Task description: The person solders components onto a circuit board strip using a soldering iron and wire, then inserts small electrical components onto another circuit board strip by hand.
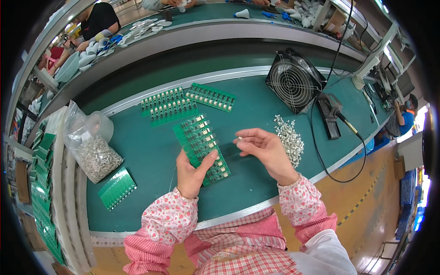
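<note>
My left hand (pixel 189 173) grips a green circuit board panel (pixel 195 135) by its lower part, thumb across the front. Rows of small white and dark parts line the panel's right side. Just right of it, my right hand (pixel 266 149) pinches a small white connector (pixel 239 138) between thumb and fingertips, apart from the board. A loose pile of similar small connectors (pixel 289 142) lies on the green bench beyond that hand. Toward the back of the bench rest other populated panels (pixel 169 106), one of them a tilted panel (pixel 211 97).
A black fan (pixel 294 82) stands at the back right beside a soldering iron holder (pixel 327 117), its cable looping over the bench edge. To the left are a clear bag of small parts (pixel 94 158), a white cup (pixel 101 124), green boards (pixel 117 189) and a rack of boards (pixel 43 192).
</note>
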Demonstrator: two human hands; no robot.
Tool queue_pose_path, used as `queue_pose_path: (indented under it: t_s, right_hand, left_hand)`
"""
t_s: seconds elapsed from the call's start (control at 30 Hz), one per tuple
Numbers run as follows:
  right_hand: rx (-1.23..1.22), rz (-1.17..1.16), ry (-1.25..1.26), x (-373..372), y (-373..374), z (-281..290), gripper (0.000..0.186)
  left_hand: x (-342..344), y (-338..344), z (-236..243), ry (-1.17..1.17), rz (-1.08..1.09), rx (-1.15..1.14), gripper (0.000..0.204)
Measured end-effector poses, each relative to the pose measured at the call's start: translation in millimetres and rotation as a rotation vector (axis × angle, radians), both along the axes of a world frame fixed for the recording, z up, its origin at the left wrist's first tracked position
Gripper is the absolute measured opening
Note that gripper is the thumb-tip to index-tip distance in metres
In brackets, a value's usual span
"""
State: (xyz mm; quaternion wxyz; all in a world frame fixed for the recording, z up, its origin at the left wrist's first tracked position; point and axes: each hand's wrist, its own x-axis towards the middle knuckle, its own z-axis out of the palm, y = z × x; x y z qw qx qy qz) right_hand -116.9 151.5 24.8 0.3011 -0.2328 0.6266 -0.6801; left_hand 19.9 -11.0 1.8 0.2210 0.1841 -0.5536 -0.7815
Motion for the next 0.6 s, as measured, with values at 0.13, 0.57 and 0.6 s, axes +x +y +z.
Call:
queue_pose_path:
  t_s: [0.13,0.57,0.6]
  right_hand:
    - [0.106,-0.02,0.189,7.6,-11.6,-5.5,0.025]
    - [0.116,-0.102,0.244,11.7,-7.1,-13.7,0.02]
    - [0.132,-0.105,0.3,11.8,-6.9,-13.3,0.02]
  left_hand:
    - [0.9,-1.1,1.5,-0.006,-0.004,0.045,0.035]
    - [0.4,0.7,1.5,0.014,-0.012,0.024,0.031]
    - [0.3,0.7,1.8,0.017,-0.008,0.02,0.031]
